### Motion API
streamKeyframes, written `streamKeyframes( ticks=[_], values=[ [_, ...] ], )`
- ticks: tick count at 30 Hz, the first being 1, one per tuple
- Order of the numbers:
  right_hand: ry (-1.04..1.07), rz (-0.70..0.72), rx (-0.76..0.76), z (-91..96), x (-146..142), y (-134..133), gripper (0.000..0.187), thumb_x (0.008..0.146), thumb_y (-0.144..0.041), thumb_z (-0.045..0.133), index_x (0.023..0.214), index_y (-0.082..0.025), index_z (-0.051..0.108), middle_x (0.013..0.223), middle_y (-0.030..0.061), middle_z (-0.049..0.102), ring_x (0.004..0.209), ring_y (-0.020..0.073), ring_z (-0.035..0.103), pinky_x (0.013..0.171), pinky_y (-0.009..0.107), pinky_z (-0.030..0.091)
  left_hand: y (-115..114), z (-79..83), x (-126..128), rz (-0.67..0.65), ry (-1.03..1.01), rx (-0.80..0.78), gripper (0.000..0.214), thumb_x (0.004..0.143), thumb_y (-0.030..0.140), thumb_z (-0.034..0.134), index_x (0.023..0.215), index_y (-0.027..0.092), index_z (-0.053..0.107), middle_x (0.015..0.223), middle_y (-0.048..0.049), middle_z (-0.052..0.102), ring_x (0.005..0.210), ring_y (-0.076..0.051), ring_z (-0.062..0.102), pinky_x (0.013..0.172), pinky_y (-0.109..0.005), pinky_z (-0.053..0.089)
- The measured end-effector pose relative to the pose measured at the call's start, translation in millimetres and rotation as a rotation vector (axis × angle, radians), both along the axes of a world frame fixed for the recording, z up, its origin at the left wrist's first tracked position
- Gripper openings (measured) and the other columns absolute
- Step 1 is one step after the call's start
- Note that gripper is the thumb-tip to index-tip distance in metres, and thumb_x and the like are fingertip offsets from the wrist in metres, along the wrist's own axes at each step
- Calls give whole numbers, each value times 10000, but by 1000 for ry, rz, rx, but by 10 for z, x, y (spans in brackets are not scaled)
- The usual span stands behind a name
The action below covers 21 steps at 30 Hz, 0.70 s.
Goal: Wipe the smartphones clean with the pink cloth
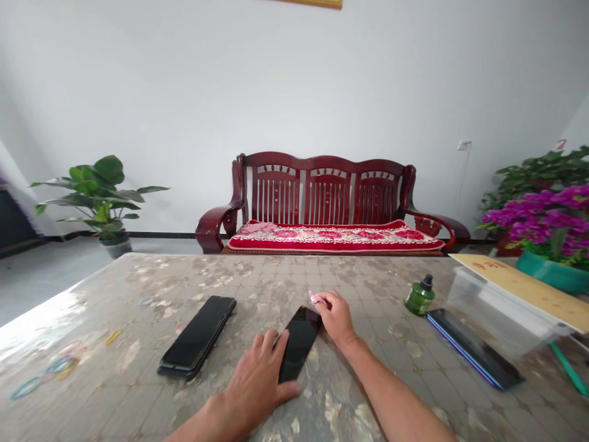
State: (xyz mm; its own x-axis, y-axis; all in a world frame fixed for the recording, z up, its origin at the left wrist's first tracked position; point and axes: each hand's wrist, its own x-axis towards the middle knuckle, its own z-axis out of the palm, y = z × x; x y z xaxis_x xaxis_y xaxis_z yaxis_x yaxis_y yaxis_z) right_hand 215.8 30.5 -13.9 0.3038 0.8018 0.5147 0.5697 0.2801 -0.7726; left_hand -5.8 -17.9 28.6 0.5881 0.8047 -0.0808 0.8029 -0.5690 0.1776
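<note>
A black smartphone (300, 344) lies face up on the table in front of me, tilted slightly to the right. My left hand (258, 372) steadies it, fingers along its left side and thumb by its lower end. At the phone's upper right corner, my right hand (337, 316) pinches a small pink and white piece (317, 299), perhaps cloth or paper; most of it is hidden by the fingers. To the left, another dark phone (200, 334) rests on top of a second flat dark item that shows only at its edge.
On the right are a green bottle (419, 296), a phone with a blue edge (473, 348), a clear plastic box (488, 313) and a green stick-like item (568, 368). Rubber bands (59, 366) lie at left. Beyond the table (257, 279) stands a wooden bench (326, 190).
</note>
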Motion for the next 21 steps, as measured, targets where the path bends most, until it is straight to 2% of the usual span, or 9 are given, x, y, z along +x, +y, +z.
streamKeyframes(
  ticks=[3,7,12,15,18,21],
  values=[
    [-43,5,-52,6,-36,-37,206,814,-322,570,750,-206,727,763,37,665,707,172,591,674,257,432,-95,-28,-100,-128,-51,-61,888,729,392,788,1497,217,379,1540,-175,355,1344,-389,402,1080,-526,388],
    [-15,-15,-128,-35,-55,-3,210,802,-350,578,757,-215,733,791,41,697,750,191,618,697,271,431,-112,2,-160,-212,-80,-81,697,806,202,722,1447,286,460,1538,-101,389,1338,-317,438,1109,-451,387],
    [149,72,-182,-64,-71,158,294,784,-437,584,782,-185,735,750,38,711,713,199,614,673,281,434,-89,-22,-29,-172,-52,-25,595,853,205,691,1418,231,505,1481,-133,467,1277,-324,509,1074,-450,436],
    [222,36,-120,-38,-49,234,319,785,-442,573,818,-167,733,750,41,712,711,198,611,673,282,445,-36,-93,81,-132,-26,16,558,888,205,646,1423,164,493,1474,-175,466,1303,-336,491,1089,-462,416],
    [84,20,-58,8,-12,216,264,815,-387,568,821,-184,738,815,49,711,783,202,625,731,284,454,44,-149,126,-95,-56,32,531,895,190,619,1410,161,495,1469,-172,467,1297,-314,506,1081,-427,429],
    [-118,100,-113,54,-4,105,210,850,-305,555,801,-215,738,832,40,693,789,189,622,730,271,449,99,-192,79,-121,-106,43,481,890,169,612,1364,178,534,1430,-144,512,1244,-294,550,1044,-401,468]
  ],
)
